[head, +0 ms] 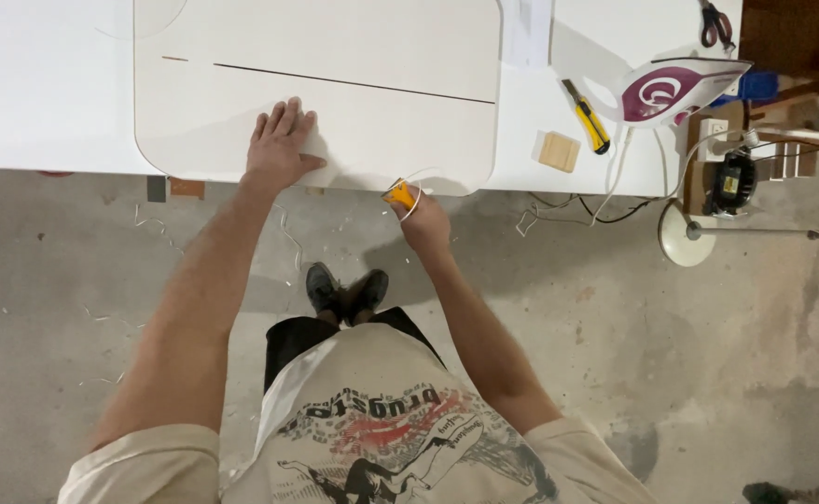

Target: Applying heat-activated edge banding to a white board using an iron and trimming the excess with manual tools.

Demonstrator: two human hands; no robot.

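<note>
A white panel with rounded corners (372,56) lies flat on a white worktable (36,84), its near edge reaching just past the table's front; a thin dark line runs across its face; the left hand (279,145) lies spread, palm down, on the panel near that front edge, fingers fanned and pressing the surface; the right hand (423,219) is closed around a small yellow-orange tool (398,194), which sits against the panel's front edge near its right rounded corner, with a thin white strip (416,187) curling off the edge around the tool; to the right of the panel, on the bare tabletop, rest a small square wooden block (559,151), a yellow utility knife (587,117) and a white and magenta clothes iron (675,91), whose cord (615,182) hangs over the table edge; a pair of scissors (715,25) lies at the far right corner; beyond the table's end stand a wall socket plate (713,131) with a plug, a black device (733,184) and a round white lamp base (687,235); white trimmings (153,224) are scattered over the concrete floor (689,373) beneath the edge; the person's black shoes (344,291) stand close to the table, nothing lying between the hands and the panel.
</note>
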